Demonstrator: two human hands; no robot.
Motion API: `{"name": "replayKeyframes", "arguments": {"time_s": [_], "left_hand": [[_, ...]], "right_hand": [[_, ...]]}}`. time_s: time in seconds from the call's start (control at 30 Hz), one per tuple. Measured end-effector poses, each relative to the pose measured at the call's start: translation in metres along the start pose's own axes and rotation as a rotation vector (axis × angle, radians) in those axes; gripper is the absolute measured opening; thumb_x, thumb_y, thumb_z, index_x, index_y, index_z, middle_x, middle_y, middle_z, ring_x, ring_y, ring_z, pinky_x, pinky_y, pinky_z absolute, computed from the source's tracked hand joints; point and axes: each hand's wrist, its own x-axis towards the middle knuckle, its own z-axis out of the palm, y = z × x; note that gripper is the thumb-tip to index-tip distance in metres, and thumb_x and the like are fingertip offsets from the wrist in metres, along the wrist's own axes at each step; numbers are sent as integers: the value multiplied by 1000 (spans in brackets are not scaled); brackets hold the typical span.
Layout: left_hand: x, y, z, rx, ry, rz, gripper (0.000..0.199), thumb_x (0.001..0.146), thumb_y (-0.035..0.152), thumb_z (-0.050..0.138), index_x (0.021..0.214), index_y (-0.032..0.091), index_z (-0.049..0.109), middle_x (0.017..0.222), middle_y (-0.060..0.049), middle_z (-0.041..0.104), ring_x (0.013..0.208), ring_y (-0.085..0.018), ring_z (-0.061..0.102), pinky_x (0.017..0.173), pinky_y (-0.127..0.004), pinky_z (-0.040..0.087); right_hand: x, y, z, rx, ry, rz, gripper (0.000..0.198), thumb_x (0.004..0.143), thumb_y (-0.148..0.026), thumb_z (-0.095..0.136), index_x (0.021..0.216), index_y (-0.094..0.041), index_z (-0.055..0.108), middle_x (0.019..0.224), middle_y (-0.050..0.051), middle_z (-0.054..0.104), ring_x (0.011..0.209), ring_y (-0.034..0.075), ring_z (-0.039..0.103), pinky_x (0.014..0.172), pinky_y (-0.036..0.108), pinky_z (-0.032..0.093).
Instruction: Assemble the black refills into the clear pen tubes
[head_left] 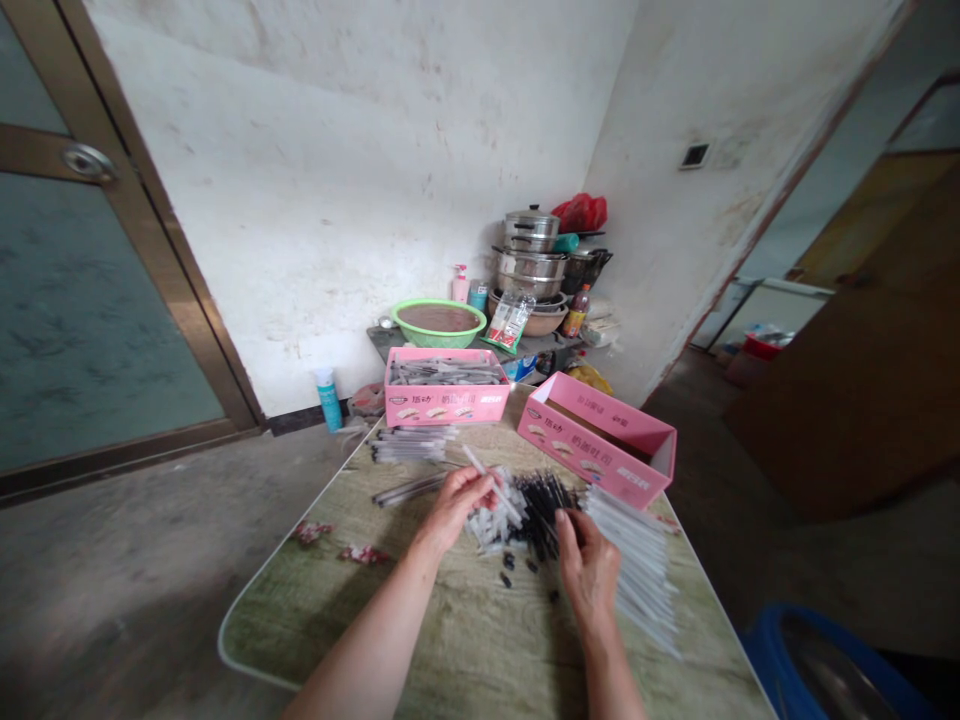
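My left hand (463,498) is closed around a whitish, see-through pen barrel (480,464), which slants up to the left. Thumb and fingertips together, my right hand (589,558) is at the right edge of a pile of thin black pen parts (544,505); what it pinches, if anything, is hidden. Between the hands lies a heap of small whitish plastic pieces (491,530). Small black plugs (508,571) are scattered nearer to me. Long clear tubes (634,560) lie in a row beside my right hand.
Assembled-looking pens (412,444) lie at the table's left. One pink box (448,405) holds many pens; another pink box (600,440) stands at the back right. Behind are a green basin (439,335) and stacked pots (531,265). A blue rimmed object (780,650) is at lower right.
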Motion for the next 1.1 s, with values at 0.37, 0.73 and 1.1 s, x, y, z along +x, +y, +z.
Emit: {"name": "replayKeyframes", "arguments": {"time_s": [0.37, 0.73, 1.1], "left_hand": [[-1, 4, 1, 131, -84, 45, 35, 78, 42, 72, 99, 15, 74, 65, -1, 60, 50, -9, 46, 51, -21, 36], [-2, 0, 1, 153, -176, -34, 37, 77, 44, 73, 88, 9, 72, 67, -4, 62, 53, -10, 53, 54, -22, 43], [2, -6, 1, 77, 57, -69, 39, 67, 46, 80, 74, 9, 70, 54, -1, 59, 45, -9, 49, 47, -21, 41]], "right_hand": [[-9, -23, 22, 722, -591, 155, 41, 85, -55, 60, 72, -16, 64, 48, -2, 57, 42, 10, 45, 46, 22, 33], [-11, -21, 28, 890, -771, 243, 51, 85, -62, 56, 85, -12, 67, 46, -1, 58, 32, 7, 38, 36, 19, 26], [-16, -36, 29, 397, -362, -119, 43, 91, -52, 51, 64, -19, 57, 54, 0, 51, 51, 12, 42, 52, 24, 30]]}}
